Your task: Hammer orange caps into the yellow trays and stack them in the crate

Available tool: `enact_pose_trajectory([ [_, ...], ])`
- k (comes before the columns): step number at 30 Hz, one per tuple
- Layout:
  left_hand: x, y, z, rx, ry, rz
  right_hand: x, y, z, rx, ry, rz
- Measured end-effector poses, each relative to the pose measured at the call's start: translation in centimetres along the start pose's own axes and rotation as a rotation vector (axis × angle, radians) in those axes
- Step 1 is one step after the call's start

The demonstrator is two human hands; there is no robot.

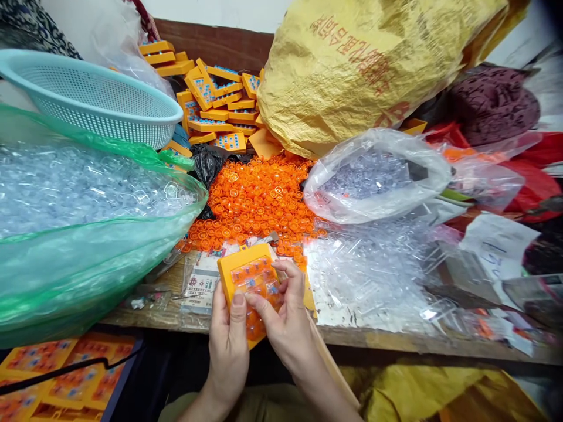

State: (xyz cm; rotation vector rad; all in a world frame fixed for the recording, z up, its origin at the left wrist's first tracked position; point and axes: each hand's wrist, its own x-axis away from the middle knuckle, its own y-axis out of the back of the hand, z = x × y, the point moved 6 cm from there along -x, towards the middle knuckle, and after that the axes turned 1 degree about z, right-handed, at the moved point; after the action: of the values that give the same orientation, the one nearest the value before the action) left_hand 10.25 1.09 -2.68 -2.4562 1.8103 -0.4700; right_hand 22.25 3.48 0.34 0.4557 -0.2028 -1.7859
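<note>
An orange-yellow plastic case [226, 272] with rows of small orange and blue pieces under clear covers is tilted up between my hands at the table's front edge. My left hand [231, 340] grips its left side, thumb on the face. On the right side, my right hand [288, 319] has its thumb pressed on the middle of the face and its fingers curled at the edge. Whether a small piece sits under the right thumb is hidden. Right behind the case spreads a heap of small orange caps [255, 202].
A green bag [109, 252] of clear pieces lies left, below a blue basket [101, 99]. Clear pieces [369, 264] and a white bag [373, 176] lie right. Stacked cases [215, 105] and a yellow sack [352, 70] stand behind. Filled cases [65, 375] sit lower left.
</note>
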Motion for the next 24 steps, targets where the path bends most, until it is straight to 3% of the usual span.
enact_pose_trajectory([
  [3, 0.3, 0.2, -0.2, 0.032, -0.024, 0.033, 0.1, 0.6, -0.3, 0.019, -0.1, 0.022],
  [5, 0.6, 0.2, -0.4, 0.066, -0.03, 0.048, 0.0, 0.6, -0.4, -0.017, -0.173, 0.112],
  [9, 0.9, 0.2, -0.2, 0.09, -0.015, 0.041, -0.1, -0.1, 0.1, -0.242, -0.228, 0.263],
  [14, 0.0, 0.3, -0.9, 0.096, 0.036, 0.07, 0.0, -0.9, 0.6, -0.281, -0.22, 0.194],
  [17, -1.2, 1.2, -2.1, 0.119, 0.146, 0.103, 0.2, -0.8, 0.3, -0.291, -0.243, 0.188],
  [21, -2.8, 4.8, -3.0, 0.078, 0.337, 0.014, -1.6, 3.4, -0.3, -0.073, -0.145, -0.026],
  [23, -3.5, 7.2, -3.5, -0.085, 0.299, -0.03, -4.0, 6.2, -0.4, 0.116, -0.047, -0.085],
  [24, -3.8, 8.3, -4.0, -0.207, 0.217, -0.057, -5.6, 7.6, -0.3, 0.228, 0.024, -0.101],
])
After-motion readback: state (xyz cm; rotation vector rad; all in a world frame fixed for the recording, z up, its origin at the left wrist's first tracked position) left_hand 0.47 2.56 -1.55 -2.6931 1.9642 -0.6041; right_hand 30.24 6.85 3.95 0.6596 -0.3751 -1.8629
